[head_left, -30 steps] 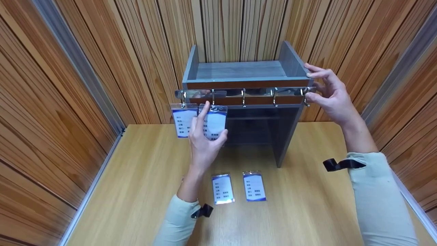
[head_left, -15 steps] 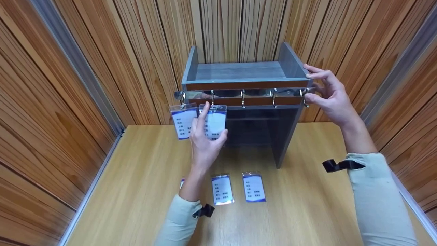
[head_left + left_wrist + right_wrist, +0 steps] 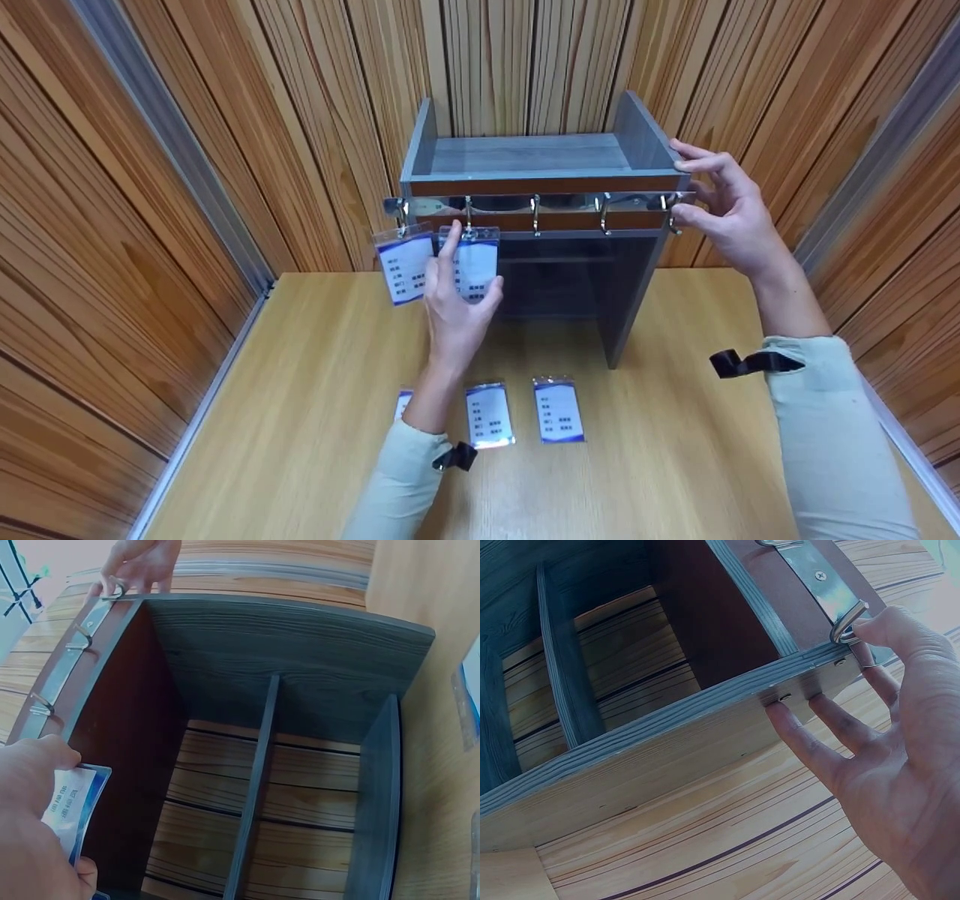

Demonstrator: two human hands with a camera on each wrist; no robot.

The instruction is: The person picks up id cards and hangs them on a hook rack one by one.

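Note:
My left hand (image 3: pixel 459 304) holds a clear-sleeved ID badge (image 3: pixel 480 259) by its edges, its index finger lying over the front near the top. That badge is at the second hook of a metal hook rail (image 3: pixel 566 202); whether its slot is fully on the hook is hidden. Another ID badge (image 3: pixel 403 262) hangs tilted from the leftmost hook. My right hand (image 3: pixel 724 206) grips the rail's right end, thumb at the last hook (image 3: pixel 849 624), while other fingertips press the side panel (image 3: pixel 705 720) of a grey shelf unit (image 3: pixel 540 176).
Two ID badges, one in the middle (image 3: pixel 490 415) and one to its right (image 3: pixel 559 409), lie on the wooden table (image 3: pixel 645 465). A third badge (image 3: pixel 404 401) is partly behind my left forearm. Wood-plank walls (image 3: pixel 330 135) stand close behind and at both sides.
My left hand has shifted slightly right and up with the badge. The badge on the leftmost hook has tilted more. My right hand stays put.

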